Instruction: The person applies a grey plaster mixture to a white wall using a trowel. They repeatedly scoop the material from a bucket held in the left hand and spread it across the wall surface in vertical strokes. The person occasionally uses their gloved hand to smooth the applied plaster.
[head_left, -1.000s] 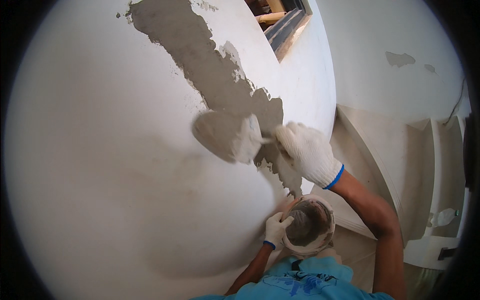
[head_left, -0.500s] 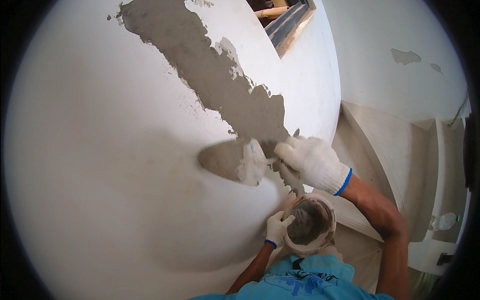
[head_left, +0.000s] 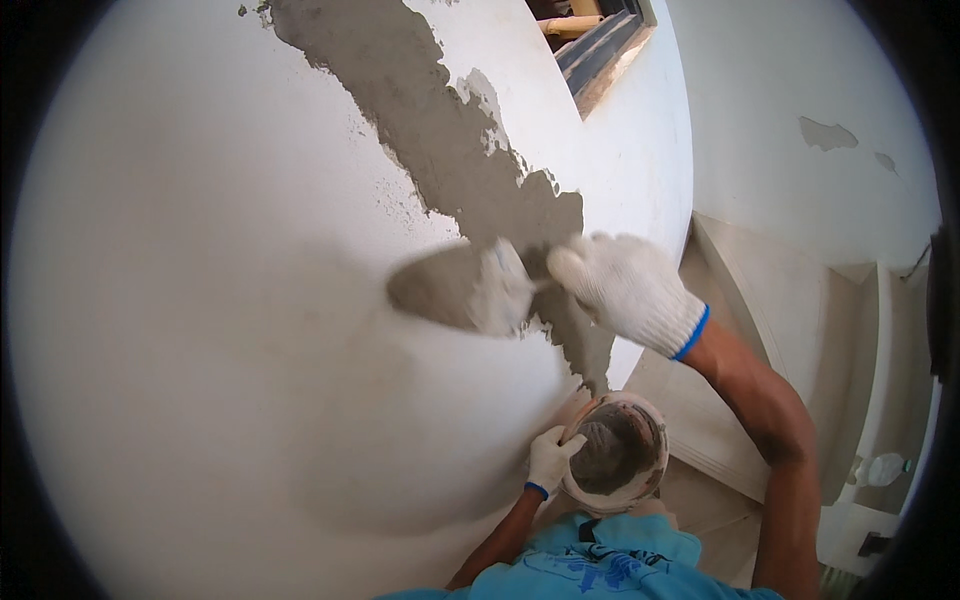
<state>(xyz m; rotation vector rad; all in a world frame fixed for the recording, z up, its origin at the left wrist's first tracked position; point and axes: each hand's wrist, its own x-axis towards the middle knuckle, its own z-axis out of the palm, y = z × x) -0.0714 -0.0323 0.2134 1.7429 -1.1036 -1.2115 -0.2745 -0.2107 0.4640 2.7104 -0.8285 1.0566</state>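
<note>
My right hand (head_left: 625, 290), in a white knit glove with a blue cuff, grips the handle of a pointed trowel (head_left: 450, 285), whose smeared blade is blurred and lies against or just over the white wall (head_left: 220, 200), at the edge of a long, ragged strip of grey plaster (head_left: 430, 130). Below it, my left hand (head_left: 548, 462), also gloved, has its thumb over the rim of a round bucket (head_left: 640, 478) with grey mix inside, held against my body near the foot of the strip.
A window opening (head_left: 600, 50) with a dark frame is at the top. Pale winding stairs (head_left: 740, 390) descend along the right, below another white wall (head_left: 770, 120) with flaked patches. A clear plastic bottle (head_left: 888, 468) sits on a step at the far right.
My right hand and trowel dipped lower, then moved back up over the plaster strip's edge. My left hand still holds the bucket in about the same place.
</note>
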